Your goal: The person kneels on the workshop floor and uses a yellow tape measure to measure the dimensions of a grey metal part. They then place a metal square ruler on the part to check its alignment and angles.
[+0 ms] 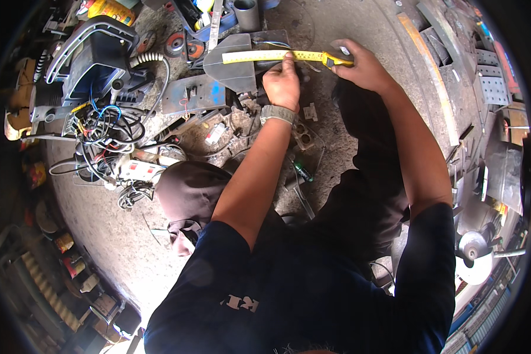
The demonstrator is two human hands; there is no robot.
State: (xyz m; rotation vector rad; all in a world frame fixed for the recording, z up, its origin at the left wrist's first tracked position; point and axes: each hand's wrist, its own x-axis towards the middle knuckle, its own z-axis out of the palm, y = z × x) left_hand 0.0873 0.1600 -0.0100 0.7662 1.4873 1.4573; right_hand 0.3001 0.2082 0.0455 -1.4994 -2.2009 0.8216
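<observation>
A yellow tape measure (331,59) is gripped in my right hand (361,66), its blade drawn out to the left. The blade (253,56) lies across a dark grey metal plate (233,72) with a pointed left end. My left hand (282,82) pinches the blade partway along, thumb on top, over the plate's right part. A watch strap circles my left wrist. Under the plate's left side rests a flat grey metal piece (194,94) with blue marks. What the left fingers touch beneath the blade is hidden.
Left stands a dark machine with a handle (97,65), beside tangled cables (109,133) and a white-and-red power strip (138,170). Grinding discs (174,44) and a blue tool box (197,29) lie beyond. A long metal strip (433,79) and scrap metal lie right.
</observation>
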